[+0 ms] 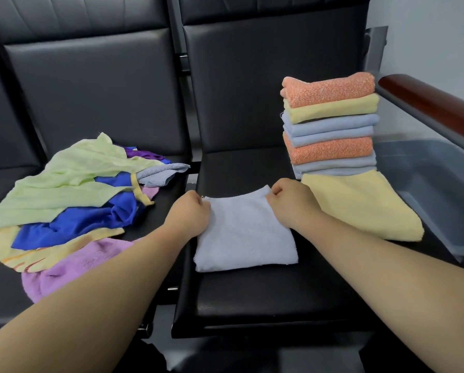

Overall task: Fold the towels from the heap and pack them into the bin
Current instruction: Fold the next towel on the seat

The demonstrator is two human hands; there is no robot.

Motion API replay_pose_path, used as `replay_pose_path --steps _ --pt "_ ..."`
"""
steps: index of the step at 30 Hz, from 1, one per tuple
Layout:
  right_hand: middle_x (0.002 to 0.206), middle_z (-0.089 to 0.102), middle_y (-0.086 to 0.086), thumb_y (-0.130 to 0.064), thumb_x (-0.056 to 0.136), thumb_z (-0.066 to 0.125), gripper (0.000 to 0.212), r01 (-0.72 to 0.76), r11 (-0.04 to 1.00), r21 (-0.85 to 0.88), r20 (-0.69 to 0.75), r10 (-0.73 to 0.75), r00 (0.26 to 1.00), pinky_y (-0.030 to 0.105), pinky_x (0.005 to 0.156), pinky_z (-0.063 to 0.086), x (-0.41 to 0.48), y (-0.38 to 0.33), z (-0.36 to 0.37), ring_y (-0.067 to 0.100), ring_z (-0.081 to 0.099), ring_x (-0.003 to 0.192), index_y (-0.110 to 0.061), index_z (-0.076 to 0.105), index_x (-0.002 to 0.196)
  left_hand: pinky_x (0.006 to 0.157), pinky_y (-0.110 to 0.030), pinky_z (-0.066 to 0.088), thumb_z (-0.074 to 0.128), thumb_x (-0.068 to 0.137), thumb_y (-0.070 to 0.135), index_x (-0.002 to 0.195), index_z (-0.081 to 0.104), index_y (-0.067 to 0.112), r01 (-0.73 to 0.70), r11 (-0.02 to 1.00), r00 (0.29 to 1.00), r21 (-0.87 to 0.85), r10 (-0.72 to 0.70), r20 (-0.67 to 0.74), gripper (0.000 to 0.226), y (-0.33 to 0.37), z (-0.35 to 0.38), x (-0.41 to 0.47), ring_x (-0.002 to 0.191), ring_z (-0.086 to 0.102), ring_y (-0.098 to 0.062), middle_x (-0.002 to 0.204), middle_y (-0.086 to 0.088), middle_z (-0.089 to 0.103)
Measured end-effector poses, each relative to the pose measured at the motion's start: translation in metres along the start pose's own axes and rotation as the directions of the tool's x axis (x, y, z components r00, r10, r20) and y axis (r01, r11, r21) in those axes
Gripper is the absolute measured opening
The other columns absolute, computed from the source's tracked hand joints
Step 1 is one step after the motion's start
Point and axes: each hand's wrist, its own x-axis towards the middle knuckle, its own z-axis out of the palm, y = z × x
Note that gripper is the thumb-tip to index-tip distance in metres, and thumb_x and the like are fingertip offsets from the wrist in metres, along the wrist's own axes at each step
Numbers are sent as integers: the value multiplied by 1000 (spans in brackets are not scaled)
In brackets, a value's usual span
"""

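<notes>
A white towel (245,232) lies folded on the middle black seat. My left hand (190,214) pinches its far left corner and my right hand (292,201) pinches its far right corner. On the left seat sprawls a heap of unfolded towels (72,200) in pale green, blue, yellow, lilac and grey. To the right rises a stack of folded towels (331,127) in orange, yellow and pale blue. A folded yellow towel (359,205) lies in front of that stack. The grey bin (435,189) sits at the far right, with part of it hidden behind the stack.
The seats are black padded chairs in a row with tall backrests (252,84). A brown wooden armrest (427,103) runs above the bin on the right. A gap with metal fittings (171,288) separates the left and middle seats.
</notes>
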Motion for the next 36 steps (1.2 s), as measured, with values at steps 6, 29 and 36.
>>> replay_pose_path --steps 6,29,36 --pt "89 58 1 -50 102 47 44 -64 949 -308 328 169 929 30 68 47 -12 -14 -14 16 56 75 -8 61 110 73 -33 39 51 98 44 108 56 6 59 986 991 156 -77 110 40 -2 -3 4 79 54 -22 90 -2 57" --pt "114 57 4 -39 106 45 36 -96 983 157 -81 110 991 37 70 43 -20 60 -117 23 56 92 -13 50 131 64 -32 43 49 99 28 89 51 11 -137 887 983 -440 175 46 19 132 27 -47 76 53 -17 85 0 57" --pt "120 62 9 -38 106 51 31 -239 971 2 -142 237 961 35 71 36 -22 137 -147 23 49 91 -12 56 122 64 -31 41 45 101 29 97 54 15 -173 926 964 -335 230 137 17 194 102 -54 77 55 -12 94 0 61"
